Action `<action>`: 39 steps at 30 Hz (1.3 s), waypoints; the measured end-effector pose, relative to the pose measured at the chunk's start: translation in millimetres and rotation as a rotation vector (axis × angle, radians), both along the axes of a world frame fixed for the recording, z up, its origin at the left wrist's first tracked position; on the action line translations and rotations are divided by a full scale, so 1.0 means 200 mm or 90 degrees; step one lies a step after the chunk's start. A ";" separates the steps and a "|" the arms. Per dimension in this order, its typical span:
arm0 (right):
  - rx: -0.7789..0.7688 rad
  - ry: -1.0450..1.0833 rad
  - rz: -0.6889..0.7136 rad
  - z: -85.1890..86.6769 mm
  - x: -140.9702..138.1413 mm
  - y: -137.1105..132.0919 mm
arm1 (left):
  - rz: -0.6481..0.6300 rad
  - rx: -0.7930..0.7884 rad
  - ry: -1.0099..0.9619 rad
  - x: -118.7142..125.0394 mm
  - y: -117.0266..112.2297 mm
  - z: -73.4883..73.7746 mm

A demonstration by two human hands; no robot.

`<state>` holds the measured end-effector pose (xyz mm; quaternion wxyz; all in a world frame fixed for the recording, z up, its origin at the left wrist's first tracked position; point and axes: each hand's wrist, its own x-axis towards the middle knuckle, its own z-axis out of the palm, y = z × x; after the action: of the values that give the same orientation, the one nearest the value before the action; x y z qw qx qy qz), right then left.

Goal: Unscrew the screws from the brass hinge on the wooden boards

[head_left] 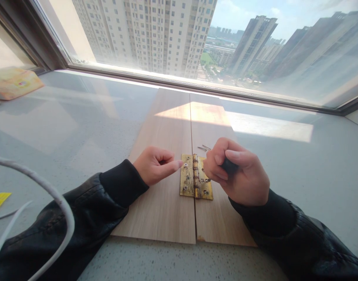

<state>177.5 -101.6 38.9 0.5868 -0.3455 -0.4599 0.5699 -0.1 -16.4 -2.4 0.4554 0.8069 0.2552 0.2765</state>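
A worn brass hinge (187,183) lies opened flat across the seam of two pale wooden boards. Several cross-head screws sit in its left leaf, and at least one shows in its right leaf. My left hand (155,166) is closed, thumb and forefinger together, their tips at the hinge's left edge; nothing shows between them. Above the right leaf, my right hand (240,171) is wrapped round the black handle of a screwdriver (230,166). Its shaft and tip are hidden behind my fingers. Loose screws (202,148) lie on the right board, just beyond the hinge.
Both the left board (155,210) and the right board (216,222) rest on a speckled white sill (132,261). A white cable (61,203) loops at the left, near a yellow label (0,201). An orange-patterned box (15,84) stands by the window frame (155,84).
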 end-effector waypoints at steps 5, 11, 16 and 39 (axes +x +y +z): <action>0.054 -0.015 0.033 -0.03 0.02 0.00 | 0.004 -0.003 -0.005 0.00 0.00 0.00; 0.182 -0.161 -0.033 -0.11 0.09 -0.04 | 0.006 -0.016 -0.011 0.00 -0.01 0.00; 0.205 -0.182 -0.092 -0.14 0.12 -0.07 | 0.003 -0.011 -0.005 0.00 -0.01 0.01; 0.175 -0.110 -0.028 -0.15 0.08 -0.06 | 0.001 0.001 0.004 0.00 0.00 0.00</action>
<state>194.1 -114.5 9.2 0.5992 -0.3195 -0.5747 0.4566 -0.1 -16.4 -1.5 0.4539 0.8080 0.2570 0.2741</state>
